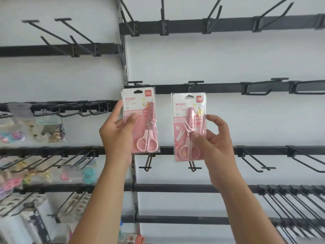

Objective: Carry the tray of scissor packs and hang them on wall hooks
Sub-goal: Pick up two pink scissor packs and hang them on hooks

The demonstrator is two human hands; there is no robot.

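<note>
Two pink scissor packs are held up against the white wall. My left hand grips the left scissor pack by its left edge, its hang hole level with a black wall hook. My right hand pinches the right scissor pack at its lower right side, its hang hole just under another wall hook. Whether either pack sits on its hook I cannot tell. No tray is in view.
Black rails with several bare wire hooks cross the wall at the top, right and lower right. On the left panel hang bags of small coloured clips and other stationery. A vertical metal upright divides the two panels.
</note>
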